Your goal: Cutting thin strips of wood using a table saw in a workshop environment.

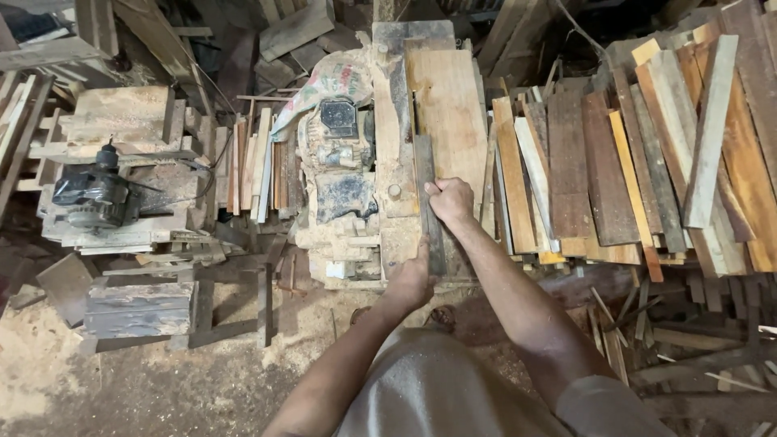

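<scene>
A narrow dark wooden strip point(424, 162) lies lengthwise on the sawdust-covered machine table point(445, 105), beside an upright fence board point(398, 121). My right hand point(450, 200) grips the strip near its middle, fingers curled over it. My left hand point(410, 282) holds the strip's near end at the table's front edge. Both forearms reach forward from the bottom of the view.
A dusty motor housing point(340, 154) sits left of the fence under a printed sack point(336, 81). A large pile of planks point(647, 162) fills the right. Another black motor point(97, 194) rests on stacked boards at left. Sawdust point(162, 364) and offcuts cover the floor.
</scene>
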